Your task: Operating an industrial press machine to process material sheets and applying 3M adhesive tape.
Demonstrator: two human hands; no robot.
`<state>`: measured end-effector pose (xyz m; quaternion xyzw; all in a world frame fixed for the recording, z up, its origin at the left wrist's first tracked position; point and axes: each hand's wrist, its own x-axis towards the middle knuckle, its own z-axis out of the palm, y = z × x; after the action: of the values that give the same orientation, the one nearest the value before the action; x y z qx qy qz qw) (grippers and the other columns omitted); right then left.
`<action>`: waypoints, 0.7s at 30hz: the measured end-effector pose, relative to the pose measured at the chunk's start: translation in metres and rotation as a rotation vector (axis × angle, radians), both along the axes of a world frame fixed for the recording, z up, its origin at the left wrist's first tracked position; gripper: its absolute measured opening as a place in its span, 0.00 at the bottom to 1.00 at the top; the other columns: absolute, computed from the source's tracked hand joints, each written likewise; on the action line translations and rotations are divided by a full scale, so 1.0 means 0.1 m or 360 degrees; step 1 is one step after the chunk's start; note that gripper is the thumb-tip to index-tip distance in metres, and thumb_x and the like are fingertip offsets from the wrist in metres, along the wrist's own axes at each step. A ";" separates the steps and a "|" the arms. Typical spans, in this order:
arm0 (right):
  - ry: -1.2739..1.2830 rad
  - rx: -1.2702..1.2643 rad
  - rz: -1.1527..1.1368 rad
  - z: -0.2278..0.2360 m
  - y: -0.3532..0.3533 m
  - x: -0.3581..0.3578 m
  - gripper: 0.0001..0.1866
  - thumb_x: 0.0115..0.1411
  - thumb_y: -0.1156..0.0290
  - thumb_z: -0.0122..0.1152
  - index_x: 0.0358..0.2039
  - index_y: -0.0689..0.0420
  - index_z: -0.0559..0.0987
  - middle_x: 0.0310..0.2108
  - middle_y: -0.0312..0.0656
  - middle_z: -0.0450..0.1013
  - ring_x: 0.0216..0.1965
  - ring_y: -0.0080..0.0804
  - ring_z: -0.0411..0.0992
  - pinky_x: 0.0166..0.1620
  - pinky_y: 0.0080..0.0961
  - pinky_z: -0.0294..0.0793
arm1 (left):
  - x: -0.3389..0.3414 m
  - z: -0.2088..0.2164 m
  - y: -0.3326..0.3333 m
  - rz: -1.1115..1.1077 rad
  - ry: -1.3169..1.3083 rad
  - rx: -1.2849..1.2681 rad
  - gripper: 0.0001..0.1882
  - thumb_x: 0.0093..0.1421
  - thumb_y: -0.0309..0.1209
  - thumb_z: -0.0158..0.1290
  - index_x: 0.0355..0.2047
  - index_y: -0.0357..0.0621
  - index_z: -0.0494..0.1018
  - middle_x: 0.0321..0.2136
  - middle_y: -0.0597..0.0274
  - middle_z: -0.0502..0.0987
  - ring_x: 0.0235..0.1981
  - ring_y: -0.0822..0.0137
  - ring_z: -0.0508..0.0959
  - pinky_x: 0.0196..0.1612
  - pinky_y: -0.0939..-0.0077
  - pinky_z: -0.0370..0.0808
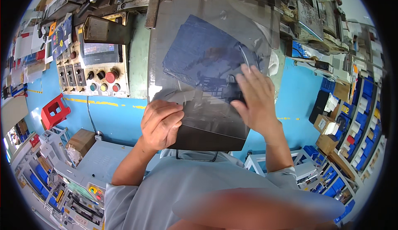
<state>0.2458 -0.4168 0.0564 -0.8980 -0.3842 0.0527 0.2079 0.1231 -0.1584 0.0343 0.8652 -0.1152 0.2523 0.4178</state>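
A glossy clear plastic sheet [207,116] lies over the work surface in front of me and catches reflections. Under or against it shows a dark blue sheet [199,52], set at a slant. My left hand [161,122] is closed in a pinch at the near left edge of the clear sheet; the exact grip is partly hidden by the fingers. Fingers stretched and spread, my right hand [258,99] is at the right side of the clear sheet, by the blue sheet's right corner. Whether its palm presses down I cannot tell.
A control panel [93,64] with a screen, knobs and a red push button stands on the left. Metal machine parts [306,23] border the far side. A red stool [55,111] is on the blue floor, left. Shelves with blue bins [362,118] line the right.
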 end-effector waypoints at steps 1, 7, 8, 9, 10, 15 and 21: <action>-0.0077 -0.0143 0.0066 -0.01 0.05 -0.02 0.31 0.55 0.59 0.67 0.58 0.56 0.73 0.66 0.47 0.62 0.65 0.48 0.61 0.65 0.50 0.56 | 0.00 0.00 0.00 0.0001 0.0000 0.0002 0.07 0.57 0.25 0.58 0.36 0.36 0.76 0.35 0.53 0.79 0.34 0.54 0.79 0.37 0.64 0.77; 0.0067 -0.0266 0.0244 0.07 -0.11 -0.32 0.33 0.60 0.52 0.60 0.63 0.55 0.70 0.69 0.47 0.58 0.70 0.48 0.54 0.69 0.56 0.47 | 0.01 0.02 0.01 0.0024 -0.0041 -0.0020 0.08 0.54 0.21 0.59 0.35 0.34 0.76 0.35 0.52 0.79 0.33 0.55 0.79 0.37 0.64 0.76; 0.0086 -0.0314 0.0270 0.09 -0.14 -0.36 0.34 0.59 0.52 0.61 0.63 0.54 0.70 0.69 0.47 0.58 0.71 0.47 0.54 0.69 0.56 0.46 | 0.02 0.02 0.01 0.0031 -0.0056 -0.0022 0.08 0.54 0.21 0.59 0.35 0.35 0.76 0.35 0.52 0.79 0.33 0.55 0.79 0.37 0.64 0.75; 0.0106 -0.0362 0.0298 0.11 -0.17 -0.41 0.34 0.59 0.53 0.62 0.63 0.53 0.70 0.70 0.46 0.57 0.71 0.46 0.53 0.69 0.57 0.45 | 0.01 0.02 0.01 0.0040 -0.0070 -0.0024 0.08 0.53 0.20 0.59 0.35 0.35 0.76 0.35 0.52 0.79 0.33 0.55 0.79 0.37 0.64 0.75; 0.0166 -0.0365 0.0284 0.15 -0.19 -0.44 0.36 0.53 0.54 0.67 0.62 0.50 0.71 0.70 0.42 0.57 0.71 0.42 0.53 0.69 0.58 0.47 | 0.02 0.00 0.01 0.0042 -0.0077 -0.0019 0.08 0.53 0.21 0.59 0.35 0.36 0.77 0.35 0.53 0.79 0.34 0.55 0.79 0.38 0.64 0.75; 0.0162 -0.0372 0.0541 0.18 -0.36 -0.40 0.38 0.50 0.54 0.69 0.62 0.50 0.71 0.71 0.39 0.56 0.72 0.40 0.52 0.69 0.60 0.47 | -0.01 0.00 0.02 0.0056 -0.0112 -0.0008 0.09 0.54 0.22 0.60 0.36 0.37 0.77 0.36 0.55 0.79 0.35 0.57 0.79 0.39 0.64 0.75; 0.0062 -0.0403 0.0705 0.15 -0.12 0.07 0.34 0.54 0.52 0.65 0.60 0.52 0.72 0.69 0.36 0.59 0.70 0.38 0.54 0.70 0.57 0.48 | -0.02 -0.06 -0.01 0.0042 -0.0128 0.0059 0.09 0.55 0.25 0.61 0.36 0.38 0.77 0.37 0.57 0.79 0.35 0.58 0.79 0.40 0.65 0.75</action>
<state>0.2528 -0.4287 0.0718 -0.8096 -0.5578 0.1620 0.0846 0.1213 -0.1592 0.0286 0.8634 -0.1250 0.2902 0.3933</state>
